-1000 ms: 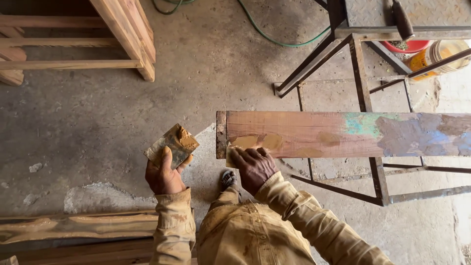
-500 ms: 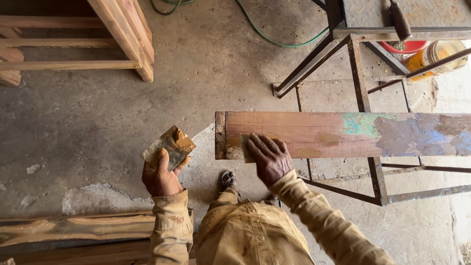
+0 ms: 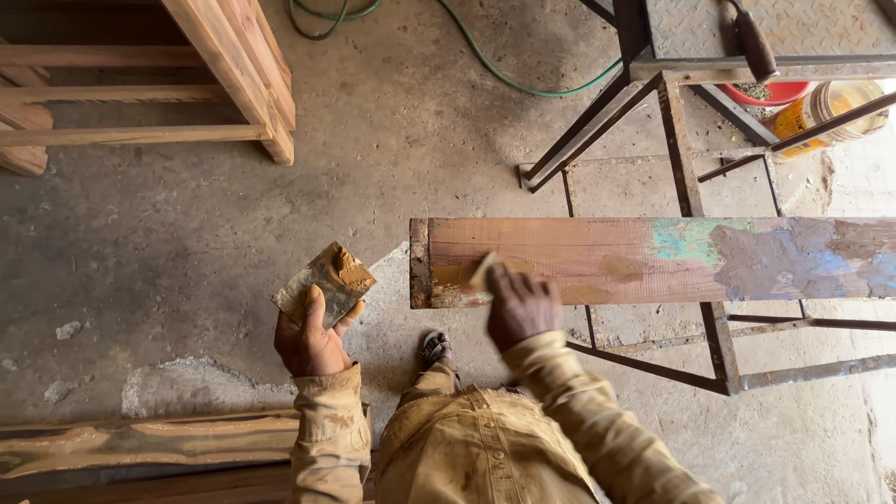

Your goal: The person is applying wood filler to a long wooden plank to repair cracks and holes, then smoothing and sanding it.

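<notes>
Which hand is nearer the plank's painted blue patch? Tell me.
Right. The right hand rests on the plank, left of the blue patch; the left hand is off it, farther left.

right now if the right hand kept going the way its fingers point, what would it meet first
The right hand is already on the wooden plank; further on, probably the plank's far edge, then the metal stand behind, though depth is unclear.

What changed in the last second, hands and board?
The right hand slid right along the plank, then came back toward its left end; it now presses a small pale scraper on the filler patch there. The left hand keeps its grip on the flat board of brown putty, barely shifted. Plank, metal stand and floor clutter are unchanged.
</notes>
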